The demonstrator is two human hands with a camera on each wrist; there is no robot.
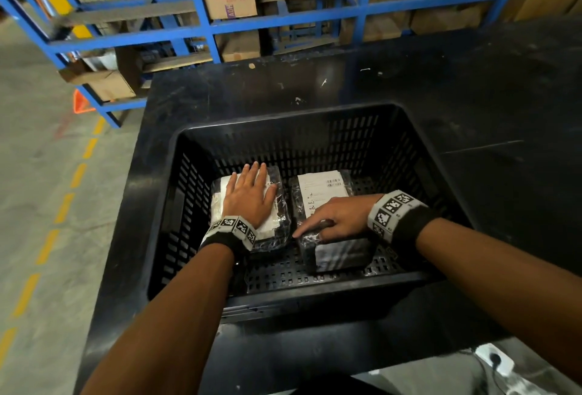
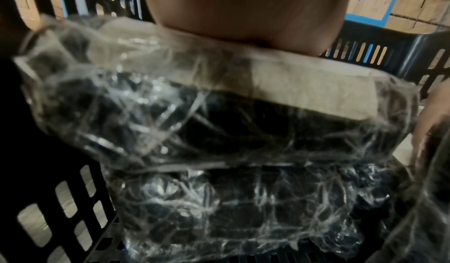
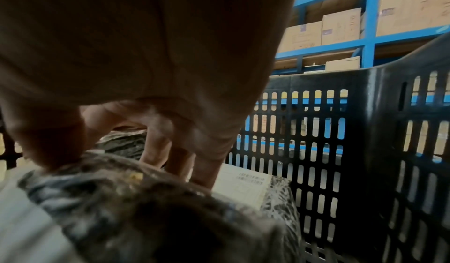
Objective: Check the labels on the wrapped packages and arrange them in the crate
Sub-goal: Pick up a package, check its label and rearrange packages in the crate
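Packages wrapped in crinkled clear plastic film over dark contents, 2 of them, lay side by side on the floor of a black slotted plastic crate [image 1: 195,142], which sat on a black table [image 1: 472,85]. The left package [image 1: 277,221] lay under the left hand [image 1: 250,196], whose straight, slightly spread fingers pressed flat on its white label. The right hand [image 1: 337,221] rested on the near end of the right package [image 1: 340,252], fingers bent and spread, tips touching the film beside its white barcode label [image 1: 321,188].

Judged from this, the arranging step was in hand, both parcels being squared up. The next move would call for a gentle, flat push, since the film looked slippery.

Only the left wrist view showed the left package stacked on another wrapped one; the right wrist view showed fingertips [image 3: 204,176] planted on film near the barcode.
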